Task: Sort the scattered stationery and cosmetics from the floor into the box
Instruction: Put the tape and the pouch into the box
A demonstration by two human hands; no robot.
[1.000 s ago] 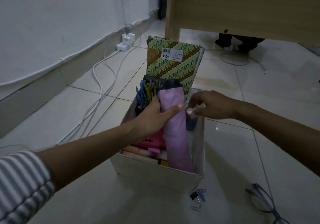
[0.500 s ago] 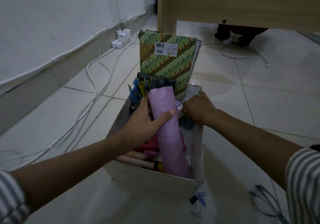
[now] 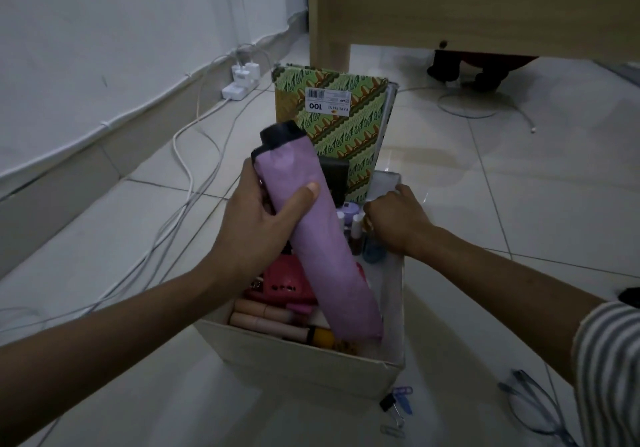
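Left grip (image 3: 256,228) around pink umbrella (image 3: 332,273), lower end inside box (image 3: 304,367).

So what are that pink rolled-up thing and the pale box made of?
The pink folded umbrella looks like matte fabric, softly creased. Its black cap looks like plastic, though the dim light leaves that open. The pale open box seems to be cardboard, going by its thin, dull, stiff walls.

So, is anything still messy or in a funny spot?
Yes. A black binder clip and blue paper clips lie on the tiled floor by the near corner of the white cardboard box. The folded pink umbrella, gripped by the left hand, slants across the box and pokes out. The green patterned notebook stands upside down.
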